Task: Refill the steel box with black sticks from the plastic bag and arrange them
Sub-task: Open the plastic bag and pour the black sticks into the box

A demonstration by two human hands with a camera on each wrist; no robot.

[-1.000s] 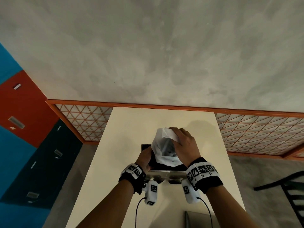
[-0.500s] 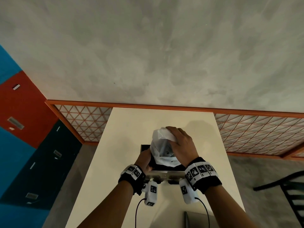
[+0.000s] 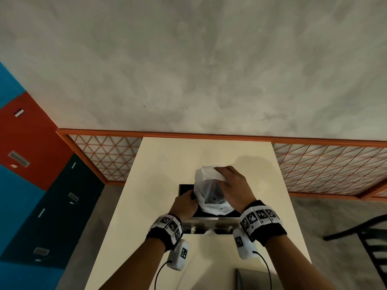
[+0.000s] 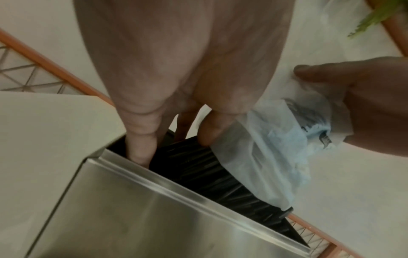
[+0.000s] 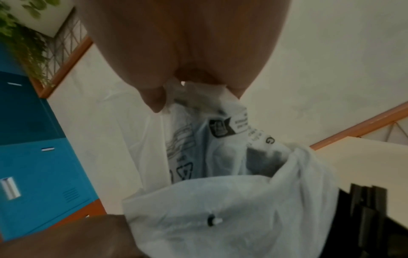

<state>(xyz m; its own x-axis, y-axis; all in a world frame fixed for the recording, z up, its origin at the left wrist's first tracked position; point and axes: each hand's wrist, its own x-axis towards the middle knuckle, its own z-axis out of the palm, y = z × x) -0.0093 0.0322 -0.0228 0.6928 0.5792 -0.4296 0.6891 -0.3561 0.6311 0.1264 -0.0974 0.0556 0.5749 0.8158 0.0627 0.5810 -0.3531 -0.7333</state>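
Right hand (image 3: 234,187) pinches the upended plastic bag (image 3: 209,193); left hand (image 3: 185,204) fingers dip among the black sticks (image 4: 209,174) in the steel box (image 4: 143,218). Sticks might spill onto the counter (image 3: 167,164) if the bag swings.

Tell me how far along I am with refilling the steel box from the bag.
Mostly done, it seems: black sticks already pack the steel box. In hand: your right hand grips the upended plastic bag over the box, and it looks nearly empty. Your left hand has fingers down among the sticks. Left: set the bag aside and even out the sticks.
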